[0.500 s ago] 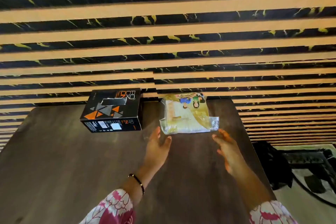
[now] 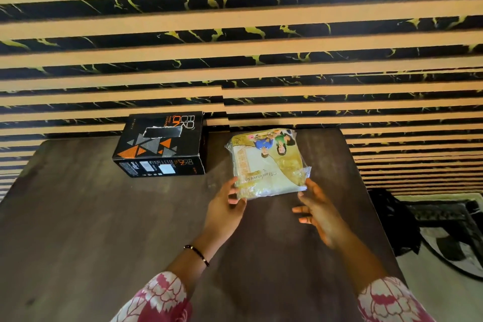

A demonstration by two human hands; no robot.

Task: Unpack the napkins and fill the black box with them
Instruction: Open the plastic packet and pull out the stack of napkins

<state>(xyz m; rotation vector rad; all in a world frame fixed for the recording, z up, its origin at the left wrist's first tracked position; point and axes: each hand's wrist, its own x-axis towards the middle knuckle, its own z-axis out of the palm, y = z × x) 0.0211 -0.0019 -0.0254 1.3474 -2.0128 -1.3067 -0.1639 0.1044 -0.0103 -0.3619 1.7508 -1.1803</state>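
Observation:
A napkin pack (image 2: 268, 162) in clear plastic with a yellow printed cover lies on the dark wooden table (image 2: 78, 230), near its far edge. My left hand (image 2: 226, 208) grips the pack's near left corner with thumb and fingers. My right hand (image 2: 317, 210) touches the near right corner, thumb on the plastic and the other fingers spread below it. The black box (image 2: 162, 145), printed with orange and grey triangles and with a torn slot in its top, stands to the left of the pack, apart from both hands.
A wall of tan slats over black marble (image 2: 235, 34) rises right behind the table. The table's right edge drops off to a floor with a dark bag (image 2: 392, 219) and a patterned rug (image 2: 449, 232).
Both hands have reached forward from just short of the pack to its near corners. The left hand has taken hold of the left corner. The pack's near edge looks slightly lifted.

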